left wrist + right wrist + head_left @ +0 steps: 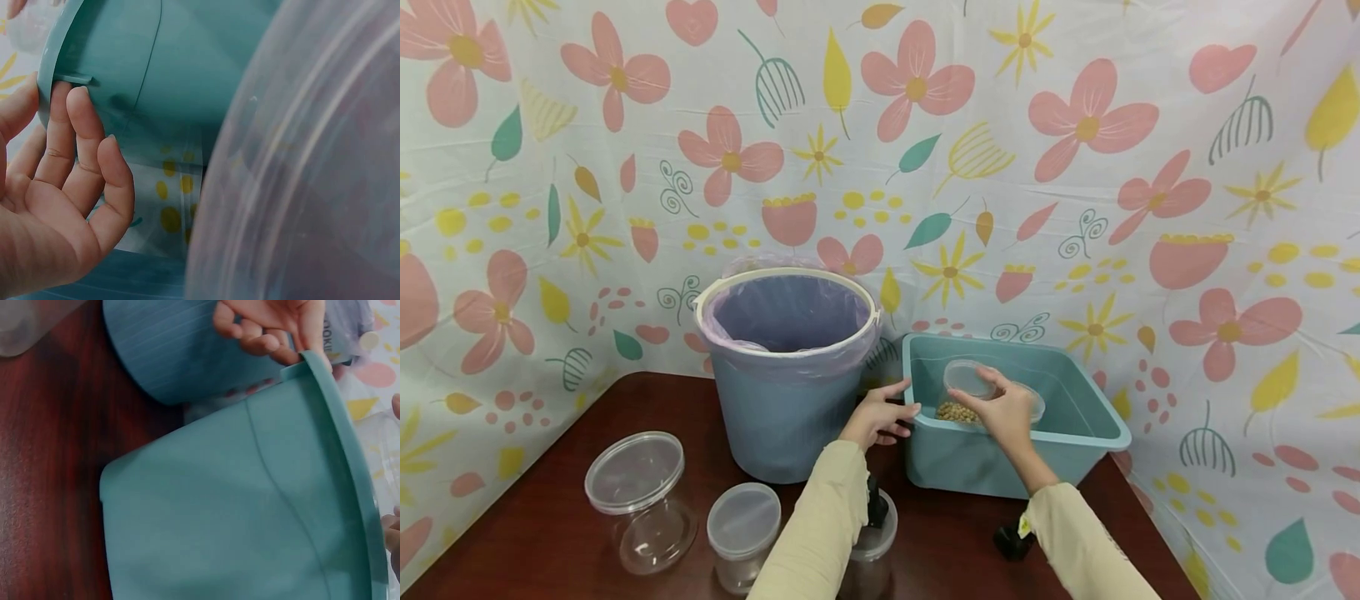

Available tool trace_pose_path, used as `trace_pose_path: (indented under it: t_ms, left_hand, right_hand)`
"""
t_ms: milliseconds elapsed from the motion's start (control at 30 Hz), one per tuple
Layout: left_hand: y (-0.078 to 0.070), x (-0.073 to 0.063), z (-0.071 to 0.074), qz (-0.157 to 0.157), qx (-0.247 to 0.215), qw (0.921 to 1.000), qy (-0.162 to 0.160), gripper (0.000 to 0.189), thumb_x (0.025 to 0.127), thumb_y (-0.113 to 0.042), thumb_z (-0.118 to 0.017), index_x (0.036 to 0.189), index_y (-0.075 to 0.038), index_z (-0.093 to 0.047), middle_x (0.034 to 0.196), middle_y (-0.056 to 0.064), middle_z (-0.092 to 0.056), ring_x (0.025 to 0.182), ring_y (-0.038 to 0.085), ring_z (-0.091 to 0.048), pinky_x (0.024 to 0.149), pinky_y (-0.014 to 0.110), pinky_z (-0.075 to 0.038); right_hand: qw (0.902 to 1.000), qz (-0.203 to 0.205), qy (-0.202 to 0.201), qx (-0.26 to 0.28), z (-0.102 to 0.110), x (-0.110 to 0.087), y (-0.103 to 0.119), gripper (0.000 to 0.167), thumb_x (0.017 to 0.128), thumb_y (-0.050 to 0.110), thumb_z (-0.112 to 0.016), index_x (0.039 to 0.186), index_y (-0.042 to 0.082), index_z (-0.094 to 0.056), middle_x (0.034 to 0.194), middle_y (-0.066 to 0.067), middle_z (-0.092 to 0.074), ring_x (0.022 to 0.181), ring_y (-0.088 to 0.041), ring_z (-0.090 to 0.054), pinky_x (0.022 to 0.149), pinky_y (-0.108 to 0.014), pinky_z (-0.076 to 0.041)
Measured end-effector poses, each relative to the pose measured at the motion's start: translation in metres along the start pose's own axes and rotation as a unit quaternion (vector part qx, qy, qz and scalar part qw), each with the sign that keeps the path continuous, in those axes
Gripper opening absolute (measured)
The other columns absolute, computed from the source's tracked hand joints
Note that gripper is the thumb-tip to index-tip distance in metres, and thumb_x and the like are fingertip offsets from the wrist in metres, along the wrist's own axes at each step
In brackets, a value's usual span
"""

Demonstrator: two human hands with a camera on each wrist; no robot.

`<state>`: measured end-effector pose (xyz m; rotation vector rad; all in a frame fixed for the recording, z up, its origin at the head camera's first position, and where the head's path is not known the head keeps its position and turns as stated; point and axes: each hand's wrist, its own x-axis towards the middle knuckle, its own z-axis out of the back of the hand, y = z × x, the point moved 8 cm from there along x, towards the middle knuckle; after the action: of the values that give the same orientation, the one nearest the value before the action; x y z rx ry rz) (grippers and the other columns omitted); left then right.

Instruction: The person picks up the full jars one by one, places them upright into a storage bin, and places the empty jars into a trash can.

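Note:
My left hand [877, 417] grips the left rim of a teal rectangular basin [970, 462]. In the left wrist view its thumb lies over the rim and the fingers [57, 137] tuck beneath it. Over the basin, my right hand [1006, 414] holds a clear round plastic container [967, 379] between thumb and fingers. Small tan pellets or beans [957, 412] show below that container, inside the basin. Part of another clear rounded edge [1036, 405] shows beyond the right hand. At the right wrist view's edge, only a few right fingers [392, 537] appear.
Left of the basin stands a blue bucket [775, 417] lined with a translucent purple bag. Clear lidded jars stand in front: a large one [634, 471], a smaller one [744, 521], and another [880, 533] partly behind the left sleeve. A floral sheet [917, 167] hangs behind the table.

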<state>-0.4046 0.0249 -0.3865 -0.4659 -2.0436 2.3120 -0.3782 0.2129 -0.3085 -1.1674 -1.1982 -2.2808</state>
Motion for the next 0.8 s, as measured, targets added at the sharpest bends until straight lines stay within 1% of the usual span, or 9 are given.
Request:
trace_pose_path:
  t_ms: [100, 167, 367, 433, 500, 567, 600, 700, 800]
  left_hand:
    - [-0.001, -0.001, 0.000, -0.003, 0.000, 1.0000, 0.001, 0.057, 0.083, -0.025, -0.065, 0.134, -0.032, -0.042, 0.092, 0.001, -0.061, 0.060, 0.016, -0.060, 0.055, 0.030, -0.045]
    - [-0.001, -0.001, 0.000, -0.003, 0.001, 1.0000, 0.000, 0.057, 0.083, -0.025, -0.065, 0.134, -0.032, -0.042, 0.092, 0.001, -0.061, 0.060, 0.016, -0.060, 0.055, 0.030, -0.045]
    - [0.001, 0.000, 0.000, -0.002, 0.003, 1.0000, -0.004, 0.057, 0.083, -0.024, -0.065, 0.134, -0.032, -0.042, 0.092, 0.001, -0.060, 0.059, 0.016, -0.059, 0.053, 0.029, -0.044]
    - [0.001, 0.000, 0.000, -0.001, 0.002, 1.0000, -0.005, 0.057, 0.083, -0.024, -0.065, 0.134, -0.032, -0.042, 0.092, 0.001, -0.060, 0.059, 0.015, -0.059, 0.054, 0.030, -0.044]
    - [0.001, 0.000, 0.000, 0.000, 0.002, 1.0000, -0.007, 0.056, 0.082, -0.024, -0.065, 0.133, -0.032, -0.043, 0.091, 0.001, -0.060, 0.059, 0.016, -0.059, 0.054, 0.030, -0.044]
    - [0.000, 0.000, 0.000, 0.001, 0.002, 1.0000, -0.007, 0.056, 0.082, -0.024, -0.065, 0.133, -0.032, -0.043, 0.090, 0.002, -0.061, 0.059, 0.016, -0.059, 0.055, 0.031, -0.045]
    - [0.000, 0.001, 0.000, 0.001, 0.001, 1.0000, -0.008, 0.056, 0.082, -0.024, -0.065, 0.133, -0.032, -0.043, 0.090, 0.002, -0.061, 0.059, 0.016, -0.059, 0.055, 0.031, -0.045]
    - [0.001, 0.000, 0.000, 0.001, -0.001, 1.0000, -0.006, 0.056, 0.082, -0.024, -0.066, 0.133, -0.033, -0.043, 0.089, 0.002, -0.061, 0.060, 0.017, -0.060, 0.056, 0.031, -0.045]
    - [0.000, 0.000, 0.001, -0.001, -0.006, 1.0000, -0.006, 0.056, 0.082, -0.024, -0.066, 0.133, -0.033, -0.044, 0.089, 0.002, -0.061, 0.061, 0.017, -0.060, 0.056, 0.032, -0.045]
  right_hand:
    - [0.9993, -0.001, 0.028, -0.025, -0.005, -0.002, -0.001, 0.055, 0.056, 0.023, -0.085, 0.099, -0.005, -0.067, 0.103, -0.020, -0.062, 0.037, -0.002, -0.036, 0.039, -0.023, -0.036]
    - [0.9986, -0.007, 0.042, -0.030, -0.008, -0.003, -0.001, 0.056, 0.056, 0.024, -0.085, 0.100, -0.005, -0.067, 0.105, -0.019, -0.061, 0.037, -0.002, -0.036, 0.039, -0.024, -0.035]
    - [0.9981, -0.009, 0.053, -0.031, -0.012, -0.005, -0.002, 0.055, 0.057, 0.025, -0.085, 0.100, -0.004, -0.067, 0.105, -0.021, -0.061, 0.039, -0.001, -0.039, 0.041, -0.025, -0.038]
    - [0.9977, -0.010, 0.057, -0.037, -0.013, -0.005, -0.003, 0.054, 0.058, 0.025, -0.084, 0.100, -0.004, -0.067, 0.088, -0.019, -0.065, 0.038, -0.001, -0.037, 0.039, -0.025, -0.037]
    - [0.9967, -0.012, 0.066, -0.046, -0.015, -0.004, -0.004, 0.054, 0.059, 0.027, -0.084, 0.100, -0.003, -0.067, 0.067, -0.013, -0.064, 0.036, 0.001, -0.033, 0.038, -0.025, -0.035]
    - [0.9953, -0.015, 0.078, -0.055, -0.017, -0.004, -0.005, 0.054, 0.061, 0.030, -0.083, 0.100, -0.003, -0.067, 0.049, -0.004, -0.053, 0.033, 0.002, -0.027, 0.035, -0.026, -0.031]
    - [0.9946, -0.017, 0.085, -0.058, -0.018, -0.004, -0.005, 0.054, 0.061, 0.031, -0.082, 0.100, -0.003, -0.067, 0.043, 0.000, -0.047, 0.032, 0.002, -0.024, 0.034, -0.026, -0.029]
    - [0.9929, -0.027, 0.100, -0.059, -0.020, -0.004, -0.007, 0.055, 0.062, 0.034, -0.081, 0.101, -0.003, -0.067, 0.039, 0.004, -0.042, 0.030, 0.001, -0.021, 0.033, -0.026, -0.027]
    - [0.9916, -0.041, 0.108, -0.058, -0.021, -0.003, -0.007, 0.056, 0.063, 0.036, -0.080, 0.102, -0.002, -0.066, 0.041, 0.004, -0.043, 0.031, -0.002, -0.024, 0.034, -0.026, -0.028]
